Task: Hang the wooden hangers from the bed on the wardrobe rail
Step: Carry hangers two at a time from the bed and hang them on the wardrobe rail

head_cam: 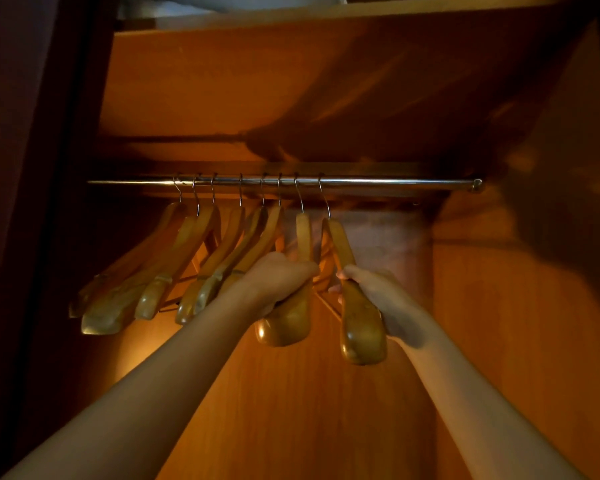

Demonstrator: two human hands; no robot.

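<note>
We record a polished round metal wardrobe rail (395, 182) running level across the orange-brown wooden wardrobe interior (291, 393). Its right end is seated in a small metal bracket (477, 185).

Eight wire hooks sit over the rail. Six glossy light-brown wooden hangers (160, 271) hang in a close group on its left part, tilted and overlapping one another.

Just right of that group hang two more hangers of the same make, both hooked on the rail.
- The left hand (278, 277) grips the seventh wooden hanger (288, 323). Its fingers are curled tight round the wooden arm, and the rounded shoulder end protrudes below the fist.
- The right hand (378, 299) grips the eighth wooden hanger (361, 327), the rightmost. The thumb lies on the near face and the fingers wrap behind the arm.

The two held hangers lie near each other, and their shoulder ends are apart. Both bare forearms reach up from the lower edge of the view.

Above the rail we note a pale wooden shelf edge (291, 22) carrying white fabric (174, 5), largely cut off by the top of the frame. Lighting is dim and warm, and the left side of the wardrobe is too dark to assess.
</note>
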